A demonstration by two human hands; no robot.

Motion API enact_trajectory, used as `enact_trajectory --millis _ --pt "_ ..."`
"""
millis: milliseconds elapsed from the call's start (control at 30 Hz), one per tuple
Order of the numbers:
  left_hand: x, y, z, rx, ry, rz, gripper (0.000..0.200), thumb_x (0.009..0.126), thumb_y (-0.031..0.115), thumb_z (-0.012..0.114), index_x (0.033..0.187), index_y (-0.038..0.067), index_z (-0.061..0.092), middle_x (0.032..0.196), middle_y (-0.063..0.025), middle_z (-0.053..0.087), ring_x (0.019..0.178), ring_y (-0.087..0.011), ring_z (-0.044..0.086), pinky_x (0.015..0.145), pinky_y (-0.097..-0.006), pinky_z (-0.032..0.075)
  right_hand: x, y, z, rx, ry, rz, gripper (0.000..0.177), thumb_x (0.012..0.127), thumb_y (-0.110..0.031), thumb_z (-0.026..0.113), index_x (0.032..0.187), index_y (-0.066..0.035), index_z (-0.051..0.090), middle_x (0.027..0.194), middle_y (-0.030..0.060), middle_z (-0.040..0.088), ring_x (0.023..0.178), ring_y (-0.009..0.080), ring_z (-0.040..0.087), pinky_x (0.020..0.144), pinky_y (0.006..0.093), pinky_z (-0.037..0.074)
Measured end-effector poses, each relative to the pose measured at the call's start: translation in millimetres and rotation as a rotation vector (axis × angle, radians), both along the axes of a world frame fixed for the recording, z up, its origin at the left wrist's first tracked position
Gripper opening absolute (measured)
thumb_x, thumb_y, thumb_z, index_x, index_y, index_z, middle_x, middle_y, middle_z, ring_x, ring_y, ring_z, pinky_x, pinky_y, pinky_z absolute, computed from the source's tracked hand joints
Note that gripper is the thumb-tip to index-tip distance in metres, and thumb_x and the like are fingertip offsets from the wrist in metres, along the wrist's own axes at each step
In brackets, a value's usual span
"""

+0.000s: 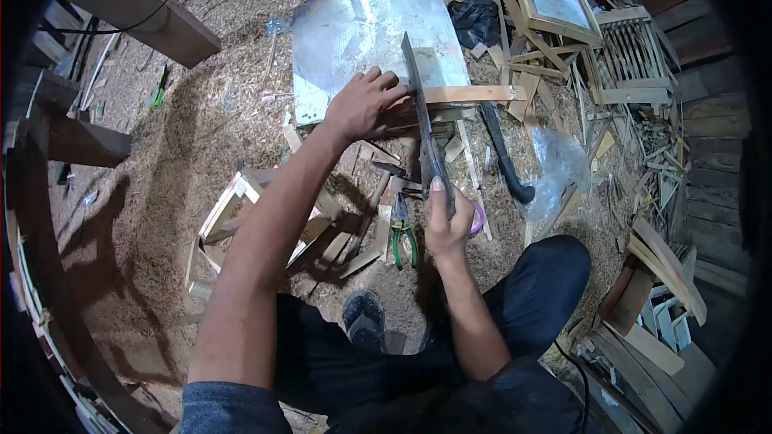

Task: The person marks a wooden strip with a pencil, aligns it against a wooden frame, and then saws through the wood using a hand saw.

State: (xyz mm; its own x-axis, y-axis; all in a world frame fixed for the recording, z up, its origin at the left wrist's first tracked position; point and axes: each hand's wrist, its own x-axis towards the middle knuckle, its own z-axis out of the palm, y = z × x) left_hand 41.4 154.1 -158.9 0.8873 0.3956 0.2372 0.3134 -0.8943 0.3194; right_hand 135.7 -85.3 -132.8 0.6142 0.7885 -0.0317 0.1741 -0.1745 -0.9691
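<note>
My right hand (449, 223) is wrapped round the handle of a hand saw (424, 116), its blade seen almost edge-on and pointing away from me. The blade crosses a narrow wooden strip (474, 94) lying along the near edge of a metal-topped board (366, 40). On the left side of the blade, my left hand (366, 104) grips the strip with curled fingers; the strip's left end is hidden under it. Below the strip lie pliers with green handles (404, 233) and a hammer (386, 181). A purple ring (478, 218) shows beside my right hand.
A wooden frame (221, 213) stands at left, near my left forearm. To the right are a black bent tube (507, 157) and a clear plastic bag (559, 169). Wood scraps, stacked frames (591, 36) and a post (149, 16) surround the shavings-covered floor.
</note>
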Motion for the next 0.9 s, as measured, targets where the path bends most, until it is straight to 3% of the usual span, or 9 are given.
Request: enact_trajectory --millis 200,267,300,467,567,733,900 --pt "4.1 2.4 -1.5 0.014 -0.050 0.007 0.053 0.075 0.023 0.072 0.124 0.016 0.053 0.109 -0.0090 0.055 0.104 -0.0291 0.053 0.086 -0.0418 0.045 -1.8 -3.4 10.1 0.025 -0.011 -0.021 0.039 0.098 -0.028 0.055 0.071 -0.001 0.057 0.055 0.0027 0.048 0.052 0.0110 0.044 0.050 0.0315 0.033" --pt "4.1 1.3 1.8 -0.039 -0.025 0.003 0.033 0.087 0.021 0.061 0.118 0.011 0.057 0.109 -0.0103 0.057 0.101 -0.0302 0.052 0.088 -0.0425 0.044 -0.3 -8.1 6.6 0.049 -0.015 -0.021 0.039 0.098 -0.028 0.056 0.070 -0.001 0.056 0.055 0.0025 0.048 0.053 0.0108 0.044 0.050 0.0315 0.033" --pt "3.5 -1.6 3.5 -0.042 -0.024 0.004 0.033 0.087 0.021 0.061 0.118 0.011 0.057 0.109 -0.0103 0.057 0.101 -0.0302 0.052 0.088 -0.0425 0.044 1.2 -10.9 2.1 0.033 -0.023 -0.029 0.039 0.099 -0.028 0.055 0.070 -0.001 0.056 0.055 0.0024 0.048 0.053 0.0109 0.043 0.050 0.0316 0.033" --pt "6.3 -13.3 17.1 -0.020 0.049 0.087 0.039 0.075 0.015 0.066 0.113 0.014 0.056 0.114 -0.0085 0.056 0.107 -0.0294 0.052 0.088 -0.0439 0.043 4.6 -12.6 -0.1 0.021 0.000 -0.027 0.040 0.099 -0.029 0.055 0.070 -0.001 0.056 0.055 0.0031 0.048 0.052 0.0114 0.043 0.050 0.0322 0.032" --pt "3.3 -14.3 3.3 0.025 -0.019 0.097 0.043 0.074 0.022 0.072 0.113 0.017 0.055 0.114 -0.0054 0.056 0.108 -0.0267 0.053 0.089 -0.0435 0.042 6.1 -11.7 1.2 0.052 -0.013 -0.013 0.041 0.099 -0.029 0.055 0.070 -0.001 0.056 0.054 0.0033 0.047 0.051 0.0116 0.042 0.049 0.0324 0.032" --pt "5.5 -12.2 -1.1 -0.019 -0.114 0.107 0.035 0.087 0.025 0.065 0.120 0.016 0.058 0.116 -0.0040 0.058 0.108 -0.0262 0.053 0.090 -0.0408 0.042 -0.1 -14.4 6.9 0.030 -0.048 -0.001 0.040 0.099 -0.029 0.055 0.070 -0.001 0.056 0.052 0.0032 0.048 0.050 0.0115 0.043 0.048 0.0320 0.032" --pt "6.4 -14.0 4.2 -0.043 -0.072 0.132 0.032 0.087 0.025 0.064 0.117 0.015 0.059 0.115 -0.0041 0.059 0.107 -0.0270 0.053 0.090 -0.0408 0.042 -3.4 -14.2 5.4 0.028 -0.053 0.003 0.039 0.099 -0.028 0.055 0.071 -0.001 0.057 0.054 0.0032 0.048 0.050 0.0119 0.044 0.048 0.0322 0.033"
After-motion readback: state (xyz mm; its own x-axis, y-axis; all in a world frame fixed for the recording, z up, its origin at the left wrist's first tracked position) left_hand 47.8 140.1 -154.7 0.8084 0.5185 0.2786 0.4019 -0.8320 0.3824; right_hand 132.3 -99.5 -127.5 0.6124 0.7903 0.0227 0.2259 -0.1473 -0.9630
